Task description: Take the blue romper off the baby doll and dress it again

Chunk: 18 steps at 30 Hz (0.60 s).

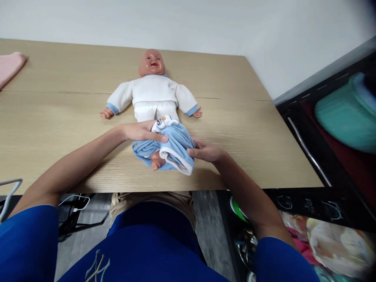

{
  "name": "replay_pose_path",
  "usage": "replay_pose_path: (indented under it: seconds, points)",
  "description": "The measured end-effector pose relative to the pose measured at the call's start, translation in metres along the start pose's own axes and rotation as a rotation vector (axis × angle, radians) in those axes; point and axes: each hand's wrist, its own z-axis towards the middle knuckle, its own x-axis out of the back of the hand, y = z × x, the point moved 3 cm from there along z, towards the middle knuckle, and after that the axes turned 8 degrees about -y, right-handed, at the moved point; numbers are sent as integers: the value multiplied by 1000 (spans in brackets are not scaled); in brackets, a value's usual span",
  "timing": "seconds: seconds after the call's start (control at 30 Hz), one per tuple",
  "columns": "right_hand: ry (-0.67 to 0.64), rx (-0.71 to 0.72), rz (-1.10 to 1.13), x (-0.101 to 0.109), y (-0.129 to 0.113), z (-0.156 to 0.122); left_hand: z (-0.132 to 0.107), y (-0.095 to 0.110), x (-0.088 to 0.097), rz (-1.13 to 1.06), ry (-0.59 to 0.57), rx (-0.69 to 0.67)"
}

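A baby doll (155, 90) in a white top with blue cuffs lies on its back on the table, head away from me. Blue terry pants (177, 141) with white trim are bunched around its lower legs, and one bare foot (157, 161) shows below the cloth. My left hand (143, 131) grips the pants near their patterned white part, thumb on top of the cloth. With its thumb over the fabric, my right hand (207, 150) pinches the pants' right side near a white-edged leg opening. The doll's other foot is hidden in the cloth.
A pink cloth (11, 67) lies at the table's far left. White wall stands behind the table (241, 117). To the right, a black shelf (308, 147) holds a teal rounded object (346, 113). A white cable (11, 197) curves at the left edge.
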Motion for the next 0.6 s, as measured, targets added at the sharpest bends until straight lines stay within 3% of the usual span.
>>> replay_pose_path:
  seconds: [0.1, 0.2, 0.3, 0.37, 0.5, 0.6]
  points:
    - [-118, 84, -35, -3, -7, 3, 2, 1, -4, 8, -11, 47]
    - [27, 194, -8, -4, -15, 4, 0, -1, -5, 10, 49, 97]
    - [136, 158, -73, -14, -19, 4, -1, 0, -7, -72, 103, 102]
    - [329, 101, -151, -21, -20, 3, 1, 4, -12, -94, 117, 83]
    - [841, 86, -265, -35, -20, -8, 9, 14, -23, 36, 147, 92]
    - [954, 17, -348, -53, -15, -15, 12, 16, -26, 161, 248, 147]
